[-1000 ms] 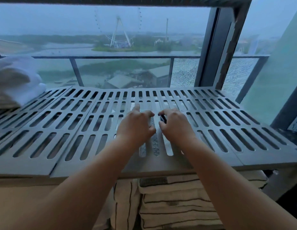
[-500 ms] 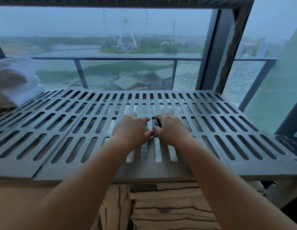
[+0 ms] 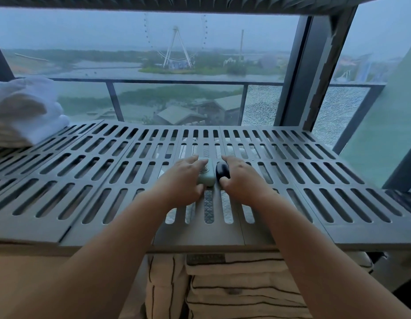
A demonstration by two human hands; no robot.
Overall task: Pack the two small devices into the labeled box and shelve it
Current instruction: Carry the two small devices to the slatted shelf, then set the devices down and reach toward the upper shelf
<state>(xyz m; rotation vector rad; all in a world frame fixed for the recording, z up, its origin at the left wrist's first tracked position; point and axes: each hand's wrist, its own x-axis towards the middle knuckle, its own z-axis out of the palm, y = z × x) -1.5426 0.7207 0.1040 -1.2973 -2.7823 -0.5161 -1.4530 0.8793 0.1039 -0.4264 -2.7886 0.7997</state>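
Observation:
Two small devices lie side by side on the slotted grey shelf (image 3: 314, 185). The pale green device (image 3: 207, 174) is rounded and sits under my left hand (image 3: 180, 178), whose fingers and thumb wrap around it. The dark, oval device (image 3: 222, 171) is just right of it, gripped between thumb and fingers of my right hand (image 3: 242, 178). Both devices rest on the shelf surface, almost touching each other. No labeled box is in view.
White folded towels (image 3: 22, 109) sit on the shelf's far left. Striped folded textiles (image 3: 234, 288) are stacked on the level below. An upper shelf edge (image 3: 199, 3) runs overhead. Behind is a window with a dark frame post (image 3: 298, 72).
My hands have drawn apart slightly and slid nearer, so both devices now show between them. The camera view has shifted down and closer.

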